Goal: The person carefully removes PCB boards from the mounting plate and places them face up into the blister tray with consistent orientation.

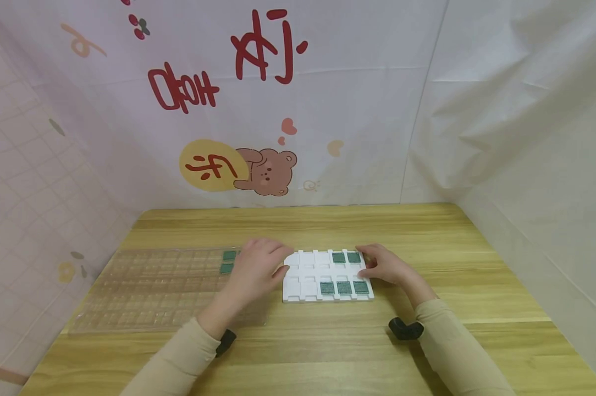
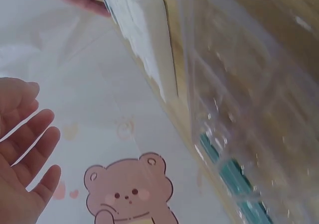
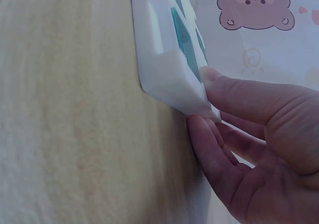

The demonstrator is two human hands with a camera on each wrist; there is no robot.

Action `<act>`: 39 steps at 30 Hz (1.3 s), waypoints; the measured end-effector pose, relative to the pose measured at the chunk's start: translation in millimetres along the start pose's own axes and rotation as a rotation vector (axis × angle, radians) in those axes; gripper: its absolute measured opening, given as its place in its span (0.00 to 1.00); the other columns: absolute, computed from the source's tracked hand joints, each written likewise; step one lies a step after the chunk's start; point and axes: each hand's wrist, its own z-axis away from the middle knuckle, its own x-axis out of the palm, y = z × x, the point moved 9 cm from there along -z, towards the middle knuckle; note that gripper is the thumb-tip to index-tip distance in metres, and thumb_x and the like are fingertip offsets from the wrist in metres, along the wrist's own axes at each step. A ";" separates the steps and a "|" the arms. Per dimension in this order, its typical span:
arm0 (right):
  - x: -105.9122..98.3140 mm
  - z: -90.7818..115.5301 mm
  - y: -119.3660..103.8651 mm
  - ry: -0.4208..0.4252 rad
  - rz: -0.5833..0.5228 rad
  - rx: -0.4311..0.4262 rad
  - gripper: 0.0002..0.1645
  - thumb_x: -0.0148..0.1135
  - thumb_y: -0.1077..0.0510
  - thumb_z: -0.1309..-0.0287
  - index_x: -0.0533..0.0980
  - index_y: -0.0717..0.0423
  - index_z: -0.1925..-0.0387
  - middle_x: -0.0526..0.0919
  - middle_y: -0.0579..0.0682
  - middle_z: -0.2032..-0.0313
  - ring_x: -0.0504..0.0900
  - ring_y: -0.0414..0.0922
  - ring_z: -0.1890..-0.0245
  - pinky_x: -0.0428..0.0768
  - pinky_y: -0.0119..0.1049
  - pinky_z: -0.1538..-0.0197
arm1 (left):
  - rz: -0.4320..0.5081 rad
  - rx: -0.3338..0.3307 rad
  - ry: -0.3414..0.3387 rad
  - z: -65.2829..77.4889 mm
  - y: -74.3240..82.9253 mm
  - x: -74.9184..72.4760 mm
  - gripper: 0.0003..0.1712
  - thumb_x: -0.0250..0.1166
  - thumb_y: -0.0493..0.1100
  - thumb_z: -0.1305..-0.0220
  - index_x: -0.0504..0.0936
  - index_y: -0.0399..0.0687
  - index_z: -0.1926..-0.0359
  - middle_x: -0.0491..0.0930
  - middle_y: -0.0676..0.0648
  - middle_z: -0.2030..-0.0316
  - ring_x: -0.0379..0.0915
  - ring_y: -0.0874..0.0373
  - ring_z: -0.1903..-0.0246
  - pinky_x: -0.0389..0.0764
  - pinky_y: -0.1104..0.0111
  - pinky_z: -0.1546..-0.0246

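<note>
A white foam-like tray (image 1: 323, 272) with two rows of pockets lies in the middle of the table. Several square green circuit chips (image 1: 345, 287) fill its right-hand pockets. My right hand (image 1: 384, 265) holds the tray's right end; thumb on the upper edge and fingers against the side show in the right wrist view. Above the gap between that tray and a clear plastic tray (image 1: 149, 286) is my left hand (image 1: 258, 264), fingers loosely extended and apart. Nothing shows between its fingers (image 2: 42, 139) in the left wrist view. It partly hides green chips (image 1: 229, 256) in the clear tray.
The clear tray spreads over the table's left half, its many pockets see-through. Wood-grain table (image 1: 327, 352) surrounds both trays. A white printed curtain (image 1: 357, 99) stands along the back and sides. Black wrist devices (image 1: 406, 329) hang below both forearms.
</note>
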 end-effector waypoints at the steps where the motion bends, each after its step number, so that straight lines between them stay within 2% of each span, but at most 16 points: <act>1: 0.0 0.0 0.0 0.000 0.001 -0.001 0.43 0.73 0.61 0.46 0.64 0.71 0.32 0.69 0.68 0.42 0.75 0.49 0.60 0.74 0.44 0.52 | 0.003 0.005 -0.003 -0.6 2.1 2.5 0.19 0.76 0.37 0.50 0.85 0.47 0.55 0.84 0.50 0.60 0.79 0.51 0.57 0.75 0.53 0.50; 5: 0.3 0.0 0.2 -0.001 -0.002 -0.003 0.44 0.73 0.60 0.46 0.64 0.71 0.32 0.69 0.68 0.42 0.75 0.48 0.60 0.75 0.44 0.52 | 0.018 0.015 -0.028 -4.4 11.0 11.9 0.18 0.75 0.37 0.49 0.85 0.49 0.55 0.84 0.51 0.60 0.79 0.51 0.56 0.74 0.53 0.50; 16: 0.5 -0.7 1.8 -0.002 0.005 -0.004 0.43 0.73 0.60 0.46 0.64 0.71 0.32 0.69 0.68 0.42 0.75 0.48 0.60 0.75 0.44 0.52 | 0.028 0.012 -0.175 -17.2 33.4 46.8 0.17 0.73 0.43 0.45 0.85 0.53 0.53 0.83 0.53 0.57 0.77 0.54 0.53 0.73 0.56 0.48; 21: 0.6 -1.1 3.2 -0.001 -0.008 0.007 0.43 0.73 0.60 0.46 0.64 0.70 0.32 0.69 0.68 0.41 0.75 0.49 0.60 0.74 0.44 0.52 | 0.037 0.005 -0.218 -24.4 41.8 56.9 0.15 0.72 0.43 0.46 0.85 0.54 0.55 0.83 0.54 0.59 0.77 0.54 0.54 0.73 0.57 0.48; 32: 0.9 -1.5 3.4 -0.004 -0.010 -0.006 0.42 0.72 0.61 0.45 0.64 0.71 0.32 0.70 0.67 0.42 0.75 0.48 0.60 0.75 0.43 0.52 | 0.058 -0.077 -0.352 -29.5 45.9 82.0 0.14 0.71 0.46 0.44 0.86 0.55 0.54 0.82 0.55 0.57 0.75 0.55 0.53 0.72 0.59 0.48; 39: 1.2 -1.0 3.7 0.001 -0.031 -0.006 0.43 0.73 0.61 0.45 0.64 0.71 0.32 0.70 0.68 0.42 0.75 0.48 0.60 0.75 0.43 0.52 | 0.047 -0.146 -0.467 -27.9 43.1 101.3 0.14 0.73 0.47 0.46 0.87 0.56 0.57 0.81 0.56 0.62 0.73 0.57 0.60 0.72 0.63 0.59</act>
